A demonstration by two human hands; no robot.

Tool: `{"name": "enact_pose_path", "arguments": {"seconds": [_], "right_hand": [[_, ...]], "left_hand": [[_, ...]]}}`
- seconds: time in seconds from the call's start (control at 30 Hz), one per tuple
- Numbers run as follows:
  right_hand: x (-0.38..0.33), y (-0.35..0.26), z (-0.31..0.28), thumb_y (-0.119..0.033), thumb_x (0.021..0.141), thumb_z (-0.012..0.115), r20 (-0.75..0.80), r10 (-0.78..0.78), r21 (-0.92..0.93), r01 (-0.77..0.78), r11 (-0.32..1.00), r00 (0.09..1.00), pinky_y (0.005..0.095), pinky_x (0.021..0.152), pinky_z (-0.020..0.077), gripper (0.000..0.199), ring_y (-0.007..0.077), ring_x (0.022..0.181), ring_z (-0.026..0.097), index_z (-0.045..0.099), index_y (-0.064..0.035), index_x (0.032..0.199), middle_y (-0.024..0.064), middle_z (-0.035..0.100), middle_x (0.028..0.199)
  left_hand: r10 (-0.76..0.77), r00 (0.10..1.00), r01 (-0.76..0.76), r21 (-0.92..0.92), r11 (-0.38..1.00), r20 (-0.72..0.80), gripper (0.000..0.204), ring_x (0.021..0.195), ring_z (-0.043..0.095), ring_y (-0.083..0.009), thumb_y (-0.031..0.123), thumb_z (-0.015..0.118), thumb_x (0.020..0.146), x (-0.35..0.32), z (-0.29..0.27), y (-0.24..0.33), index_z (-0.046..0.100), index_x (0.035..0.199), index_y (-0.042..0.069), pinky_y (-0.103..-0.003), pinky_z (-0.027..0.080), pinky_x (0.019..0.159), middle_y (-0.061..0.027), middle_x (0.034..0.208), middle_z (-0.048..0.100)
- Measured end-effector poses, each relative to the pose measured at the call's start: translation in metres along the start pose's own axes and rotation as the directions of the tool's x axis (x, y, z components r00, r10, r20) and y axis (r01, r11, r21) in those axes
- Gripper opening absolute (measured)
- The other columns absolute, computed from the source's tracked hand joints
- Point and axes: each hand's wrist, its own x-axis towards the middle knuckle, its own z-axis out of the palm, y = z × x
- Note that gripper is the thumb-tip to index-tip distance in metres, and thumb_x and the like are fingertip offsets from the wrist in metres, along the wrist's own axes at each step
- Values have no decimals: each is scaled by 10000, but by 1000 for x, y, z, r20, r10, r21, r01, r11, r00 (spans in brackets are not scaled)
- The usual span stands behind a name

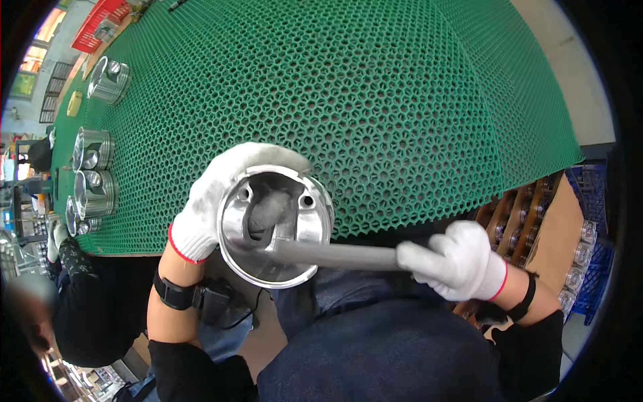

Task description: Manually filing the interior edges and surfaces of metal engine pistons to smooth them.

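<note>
Gloved left hand (207, 201) wrapped around the outside of a shiny metal piston (276, 224), open skirt turned up toward the camera, held over the lap just off the near edge of the tabletop (402, 100) with its green honeycomb mat. Gloved right hand (462, 260) closed around the end of a grey rod (335, 255), far tip reaching over the rim into the piston's hollow, close to the inner bosses.

Likely trouble from here:
- Slipping of the piston: smooth polished wall, cloth glove, no support underneath; a hard push from the rod could twist it out of the grip and drop it onto the lap or the floor.
- Scratching or denting of the inner wall or the rim, should the rod tip skid off its mark or lever against the edge.
- Pinching of the left fingertips curled over the rim, if the rod slides sideways along it.
- Misjudged aim: exact contact point inside the hollow hard to tell, partly in shadow.

More pistons (94, 174) standing in a row along the left edge of the mat, well apart; a crate of parts (536, 214) low at the right.
</note>
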Motion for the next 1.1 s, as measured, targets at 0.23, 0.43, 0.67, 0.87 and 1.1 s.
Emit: {"name": "enact_pose_path", "arguments": {"seconds": [0.23, 0.43, 0.67, 0.87, 1.1], "right_hand": [[31, 6, 14, -237, 740, 712, 12, 14, 228, -17, 974, 1000, 361, 417, 386, 603, 250, 452, 529, 563, -65, 1299, 60, 522, 581], [32, 9, -3, -236, 692, 725, 59, 21, 140, -29, 990, 998, 351, 413, 355, 602, 218, 423, 495, 602, -120, 1269, 35, 518, 549], [26, 36, 23, -203, 933, 555, -92, 253, 503, -174, 847, 963, 316, 844, 566, 523, 265, 952, 699, 433, -154, 1439, 135, 555, 1359], [-38, 33, 8, -167, 947, 515, -2, 460, 606, -364, 707, 888, 330, 893, 523, 508, 256, 987, 684, 421, 46, 1398, 211, 543, 1359], [-32, 27, 19, -85, 856, 581, -206, 309, 398, -208, 893, 929, 322, 705, 557, 509, 256, 729, 703, 504, 2, 1352, 173, 639, 1220]], "left_hand": [[73, 997, -76, -143, 987, -25, 445, 965, 662, -228, 304, 650, 836, 2, 1, 2, 637, 1108, -49, -338, 534, 855, -142, 1095, 671], [27, 997, -34, -87, 996, -74, 450, 930, 661, -255, 309, 679, 786, -2, 2, -4, 656, 1097, -15, -359, 525, 841, -142, 1065, 679], [355, 925, -287, 363, 886, -135, 472, 1041, 634, -325, 253, 742, 765, -11, -1, 7, 618, 1145, 3, -448, 459, 992, -158, 1082, 655], [-327, 447, -394, -511, 764, -833, 907, 1347, 393, -328, 229, 734, 815, -28, 68, 31, 172, 1514, 93, -475, 372, 1099, -183, 1494, 319], [-20, 781, -72, -122, 990, -624, 1271, 1326, 414, -329, 374, 915, 601, -55, 62, 7, 119, 1491, -61, -417, 366, 1106, -250, 1465, 325]]}}
